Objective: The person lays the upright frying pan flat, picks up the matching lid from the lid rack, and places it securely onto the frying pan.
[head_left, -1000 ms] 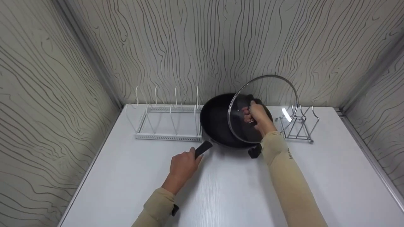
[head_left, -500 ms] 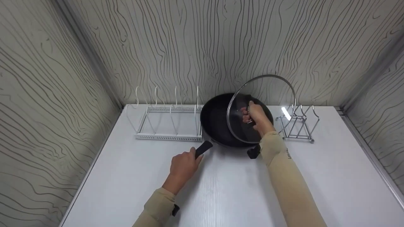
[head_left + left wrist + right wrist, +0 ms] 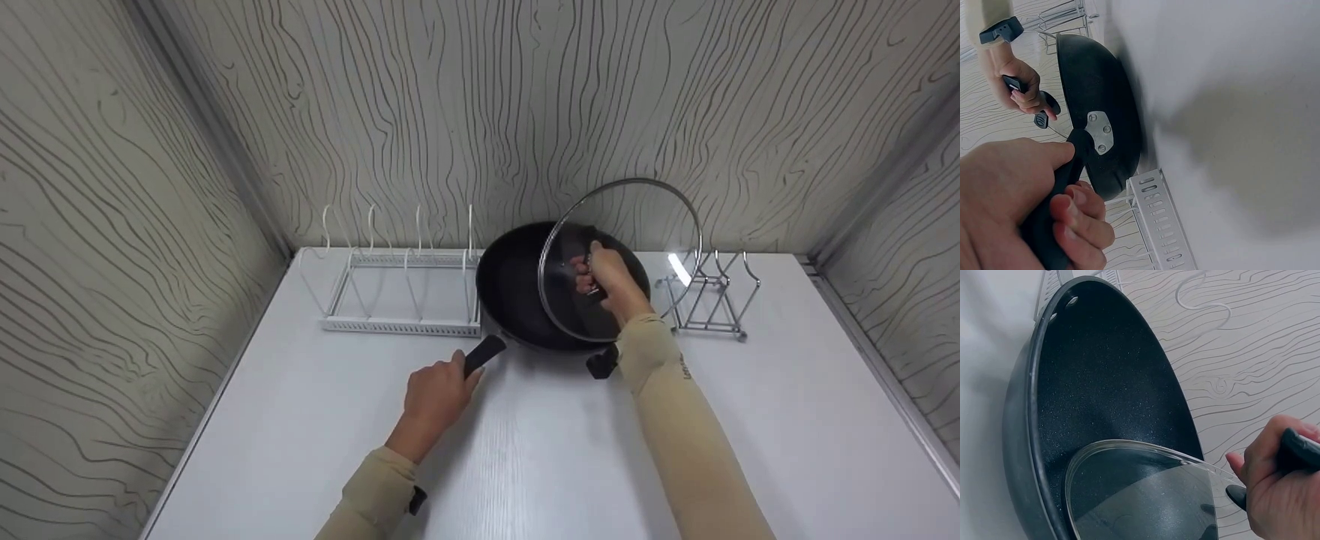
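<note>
A dark frying pan (image 3: pixel 517 289) sits at the back of the white table. My left hand (image 3: pixel 436 394) grips its black handle (image 3: pixel 485 354); in the left wrist view the fingers wrap round it, close to the riveted bracket (image 3: pixel 1099 132). A round glass lid (image 3: pixel 564 300) with a metal rim is tilted over the pan's right half. My right hand (image 3: pixel 611 276) holds the lid by its black handle (image 3: pixel 1297 450). In the right wrist view the lid's lower edge overlaps the pan's inside.
A white rack (image 3: pixel 401 328) with upright wire loops stands left of the pan, close to its rim. A smaller chrome wire rack (image 3: pixel 709 327) stands to the right, partly behind the lid. A wood-patterned wall (image 3: pixel 480 112) rises just behind the pan.
The right hand and the lid have shifted slightly left over the pan. The left hand keeps its grip on the pan's handle, and the pan has hardly moved.
</note>
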Action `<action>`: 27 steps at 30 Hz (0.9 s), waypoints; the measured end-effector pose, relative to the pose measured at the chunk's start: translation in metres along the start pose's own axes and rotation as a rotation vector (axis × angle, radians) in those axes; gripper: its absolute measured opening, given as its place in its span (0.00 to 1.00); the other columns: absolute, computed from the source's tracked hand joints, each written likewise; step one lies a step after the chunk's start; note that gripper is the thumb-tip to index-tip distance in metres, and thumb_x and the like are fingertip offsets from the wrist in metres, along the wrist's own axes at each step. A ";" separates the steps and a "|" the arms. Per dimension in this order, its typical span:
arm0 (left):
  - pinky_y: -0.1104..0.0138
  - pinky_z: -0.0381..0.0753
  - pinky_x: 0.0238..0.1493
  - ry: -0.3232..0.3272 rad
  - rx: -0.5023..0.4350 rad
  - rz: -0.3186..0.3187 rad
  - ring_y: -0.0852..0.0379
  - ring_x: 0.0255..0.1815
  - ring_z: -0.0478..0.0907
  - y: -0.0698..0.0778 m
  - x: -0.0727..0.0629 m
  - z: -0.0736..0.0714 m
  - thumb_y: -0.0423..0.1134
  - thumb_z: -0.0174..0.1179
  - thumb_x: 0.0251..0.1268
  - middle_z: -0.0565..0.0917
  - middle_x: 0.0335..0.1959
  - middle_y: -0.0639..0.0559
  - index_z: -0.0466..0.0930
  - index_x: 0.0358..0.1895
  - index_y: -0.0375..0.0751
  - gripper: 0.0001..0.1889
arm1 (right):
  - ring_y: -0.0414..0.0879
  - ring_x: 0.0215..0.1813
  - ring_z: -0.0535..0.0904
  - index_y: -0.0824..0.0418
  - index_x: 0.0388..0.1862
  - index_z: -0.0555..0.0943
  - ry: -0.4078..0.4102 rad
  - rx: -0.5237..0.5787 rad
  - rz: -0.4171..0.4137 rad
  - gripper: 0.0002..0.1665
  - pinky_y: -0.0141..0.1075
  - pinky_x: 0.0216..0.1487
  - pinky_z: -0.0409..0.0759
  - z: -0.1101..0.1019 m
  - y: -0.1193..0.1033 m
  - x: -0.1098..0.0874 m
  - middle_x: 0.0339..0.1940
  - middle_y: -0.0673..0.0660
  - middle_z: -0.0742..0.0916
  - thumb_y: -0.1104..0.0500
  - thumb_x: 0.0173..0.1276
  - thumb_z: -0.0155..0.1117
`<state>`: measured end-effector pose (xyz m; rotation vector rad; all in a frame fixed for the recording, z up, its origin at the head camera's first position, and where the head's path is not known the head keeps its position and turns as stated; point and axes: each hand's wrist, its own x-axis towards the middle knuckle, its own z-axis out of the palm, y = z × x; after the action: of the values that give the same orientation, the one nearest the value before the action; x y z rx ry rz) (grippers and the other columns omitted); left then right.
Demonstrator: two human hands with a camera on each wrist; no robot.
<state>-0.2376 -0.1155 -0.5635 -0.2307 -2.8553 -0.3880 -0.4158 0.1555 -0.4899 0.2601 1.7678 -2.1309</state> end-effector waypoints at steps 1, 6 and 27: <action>0.58 0.74 0.18 0.000 0.001 0.000 0.51 0.15 0.77 0.000 0.000 0.000 0.51 0.62 0.75 0.81 0.18 0.45 0.78 0.38 0.37 0.18 | 0.34 0.18 0.62 0.72 0.58 0.66 0.004 -0.005 -0.001 0.32 0.27 0.19 0.64 0.000 0.000 0.000 0.22 0.46 0.70 0.46 0.88 0.24; 0.58 0.74 0.18 -0.003 0.006 -0.002 0.51 0.16 0.77 0.000 0.000 0.000 0.51 0.62 0.75 0.81 0.18 0.45 0.79 0.39 0.37 0.18 | 0.34 0.17 0.63 0.73 0.61 0.66 0.012 -0.018 -0.007 0.33 0.26 0.19 0.65 0.000 0.001 0.001 0.21 0.45 0.71 0.46 0.88 0.24; 0.60 0.74 0.18 -0.011 0.031 -0.001 0.53 0.15 0.76 0.000 0.002 0.001 0.53 0.60 0.76 0.80 0.18 0.46 0.79 0.39 0.37 0.19 | 0.34 0.17 0.62 0.70 0.54 0.67 -0.019 -0.007 -0.013 0.31 0.26 0.18 0.63 0.005 0.007 0.005 0.23 0.47 0.69 0.45 0.88 0.24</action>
<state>-0.2395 -0.1152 -0.5644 -0.2263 -2.8697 -0.3438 -0.4169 0.1484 -0.4966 0.2265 1.7711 -2.1283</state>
